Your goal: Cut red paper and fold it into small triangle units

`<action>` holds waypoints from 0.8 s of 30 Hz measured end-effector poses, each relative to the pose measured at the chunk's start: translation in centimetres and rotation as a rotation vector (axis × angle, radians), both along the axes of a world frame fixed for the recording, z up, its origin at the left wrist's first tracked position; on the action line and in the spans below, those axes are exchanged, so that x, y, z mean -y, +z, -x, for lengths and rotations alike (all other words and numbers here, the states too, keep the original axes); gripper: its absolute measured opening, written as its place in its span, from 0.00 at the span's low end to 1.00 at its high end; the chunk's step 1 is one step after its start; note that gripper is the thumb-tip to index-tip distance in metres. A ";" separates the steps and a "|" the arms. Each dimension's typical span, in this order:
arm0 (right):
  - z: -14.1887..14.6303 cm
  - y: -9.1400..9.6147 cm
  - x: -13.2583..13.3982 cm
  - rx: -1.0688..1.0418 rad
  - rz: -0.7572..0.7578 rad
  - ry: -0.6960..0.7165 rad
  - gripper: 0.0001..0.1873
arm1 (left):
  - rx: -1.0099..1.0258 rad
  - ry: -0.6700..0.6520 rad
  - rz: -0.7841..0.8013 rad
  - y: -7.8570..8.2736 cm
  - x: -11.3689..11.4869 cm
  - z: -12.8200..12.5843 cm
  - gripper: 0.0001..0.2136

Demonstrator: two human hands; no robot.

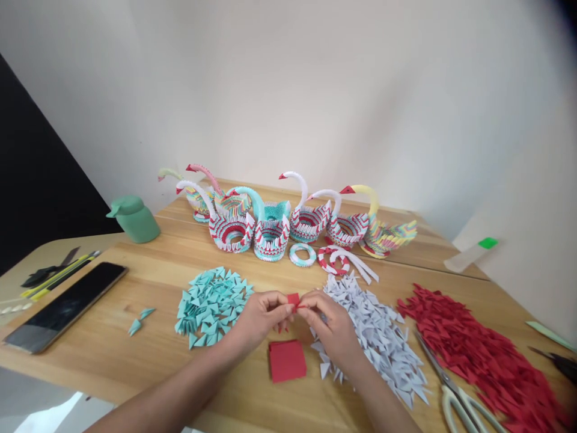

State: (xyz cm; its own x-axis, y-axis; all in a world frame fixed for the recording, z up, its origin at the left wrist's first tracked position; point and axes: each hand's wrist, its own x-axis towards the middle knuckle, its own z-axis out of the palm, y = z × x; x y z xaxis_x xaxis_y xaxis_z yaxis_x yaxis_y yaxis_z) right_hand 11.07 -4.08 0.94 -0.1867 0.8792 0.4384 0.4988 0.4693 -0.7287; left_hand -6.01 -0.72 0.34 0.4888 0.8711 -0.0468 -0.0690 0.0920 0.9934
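Observation:
Between my two hands is a small piece of red paper (pixel 293 299), pinched at its edges by the fingertips. My left hand (pixel 265 311) has its thumb and fingers closed on the paper's left side. On the other side, my right hand (pixel 328 319) grips it the same way. Just below lies a stack of red paper squares (pixel 287 361). A heap of turquoise folded paper triangles (pixel 211 304) is left of my left hand. White folded triangles (pixel 378 337) spread beside and beneath my right forearm. Small red points show under the hands, partly hidden.
Several folded-paper swans (pixel 232 231) line the back, with paper rings (pixel 302 255) before them. A heap of red triangles (pixel 478 349) and scissors (pixel 451 385) lie right. A phone (pixel 67 307), a green lidded container (pixel 135 219) and two loose turquoise pieces (pixel 135 326) are left.

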 end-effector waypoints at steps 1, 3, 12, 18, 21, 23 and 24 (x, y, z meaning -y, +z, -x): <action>0.0 0.0 0.1 -0.021 0.047 -0.021 0.07 | -0.038 0.008 -0.054 0.0 0.1 0.0 0.13; 0.1 0.1 0.2 -0.053 0.127 -0.062 0.07 | -0.133 0.021 -0.180 0.1 0.4 0.1 0.11; 0.3 0.0 0.3 -0.119 0.228 -0.118 0.07 | -0.344 -0.015 -0.392 0.8 0.8 0.2 0.11; 0.4 0.0 0.3 -0.139 0.211 -0.095 0.07 | -0.334 -0.049 -0.375 1.2 0.9 0.3 0.11; 0.5 0.0 0.4 -0.131 0.213 -0.104 0.08 | -0.330 -0.064 -0.368 1.1 0.8 0.4 0.11; 0.4 -0.2 0.4 -0.122 0.228 -0.119 0.07 | -0.335 -0.073 -0.373 1.0 0.7 0.5 0.11; 0.4 -0.2 0.4 -0.117 0.237 -0.126 0.06 | -0.333 -0.081 -0.368 0.9 0.6 0.5 0.11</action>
